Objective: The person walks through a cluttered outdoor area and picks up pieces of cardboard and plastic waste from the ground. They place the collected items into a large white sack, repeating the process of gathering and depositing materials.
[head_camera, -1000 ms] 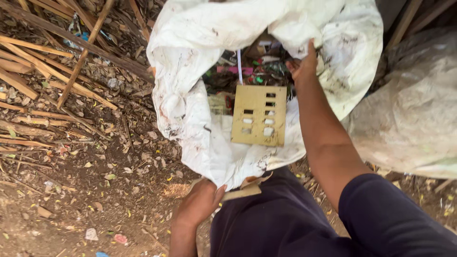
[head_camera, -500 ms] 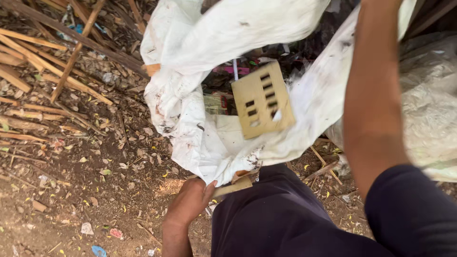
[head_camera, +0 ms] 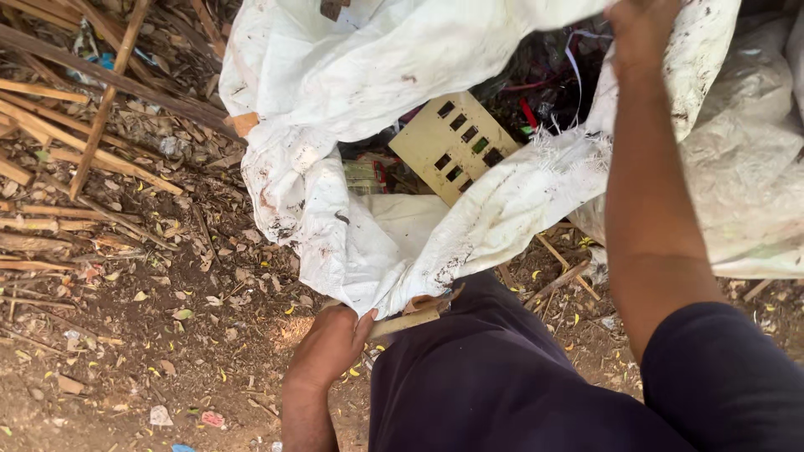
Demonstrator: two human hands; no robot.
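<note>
The torn white woven sack [head_camera: 360, 226] gapes open at its middle; a beige plastic switch plate with dark slots [head_camera: 456, 144] and tangled wires [head_camera: 544, 79] crowd the opening's far side. Wooden sticks [head_camera: 75, 151] clutter the ground's left edge.

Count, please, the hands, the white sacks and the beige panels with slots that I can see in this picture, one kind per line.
Hands: 2, the left hand gripping the near edge and the right hand gripping the far edge of the open sack.
White sacks: 2, the open sack and a second sack beside it.
Beige slotted panels: 1, the panel inside the open sack.
Total: 5
</note>
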